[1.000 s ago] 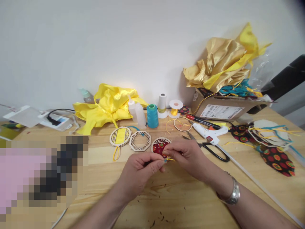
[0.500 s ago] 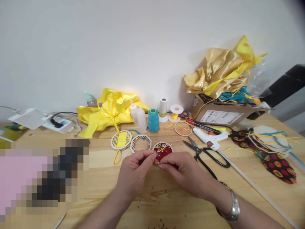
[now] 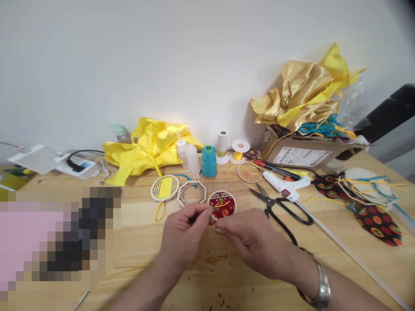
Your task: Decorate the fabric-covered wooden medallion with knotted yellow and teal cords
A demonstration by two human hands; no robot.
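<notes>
Because the cord [image 3: 222,205] is so thin, we judge, the left hand [image 3: 184,231] holds it in a narrow fingertip pinch, its yellow end poking out over the red disc [image 3: 223,212]. The right hand [image 3: 251,236] is narrow too, thumb against curled fingers, near the left fingertips; whether anything is between them we cannot tell.

The red disc lies flat on the table [image 3: 136,242] just beyond both hands, beside the octagonal frame [image 3: 192,182] and the yellow disc [image 3: 164,188]; flat and side by side, they seem set out to stay within easy reach. The scissors [image 3: 272,202] lie beyond the right hand with blades parted and the glue gun [image 3: 288,185] next to them, probably kept on that side for handiness.

At the back right we see a cardboard box [image 3: 270,149] heaped past its rim with gold cloth [image 3: 292,90] and teal strands [image 3: 324,126]. Two white bottles [image 3: 193,160] stand near the teal spool [image 3: 209,163]; we cannot tell what they contain.
</notes>
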